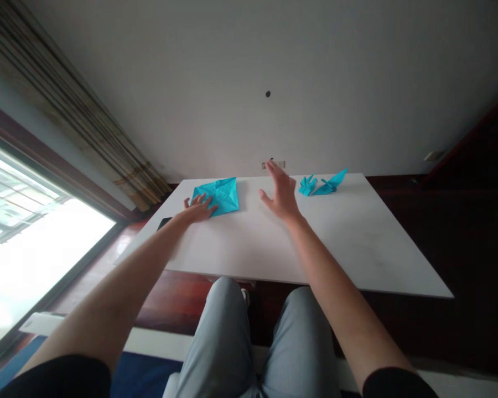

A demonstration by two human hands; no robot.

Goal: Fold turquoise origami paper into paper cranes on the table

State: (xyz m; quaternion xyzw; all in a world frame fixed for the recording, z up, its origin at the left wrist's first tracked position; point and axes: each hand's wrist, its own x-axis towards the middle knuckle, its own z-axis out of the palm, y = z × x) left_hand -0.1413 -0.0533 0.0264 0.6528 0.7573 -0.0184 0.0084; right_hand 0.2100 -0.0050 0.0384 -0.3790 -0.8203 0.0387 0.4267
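A creased sheet of turquoise paper (226,196) lies on the left half of the white table (240,243). Across its left edge rests my left hand (200,210), fingers spread over the paper. My right hand (284,193) is raised to the right of the sheet, apart from it, with thumb and fingers apart and nothing in them. Beyond it on the right stand two folded turquoise paper figures, a smaller spiky one (307,185) and a longer one with a raised pointed wing (332,183). The two sit close together.
A dark flat object (164,223) lies partly hidden by my left forearm near the table's left edge. The wall with a socket (279,164) rises behind the table. My knees (226,298) are at its near edge. A curtain (87,116) hangs left.
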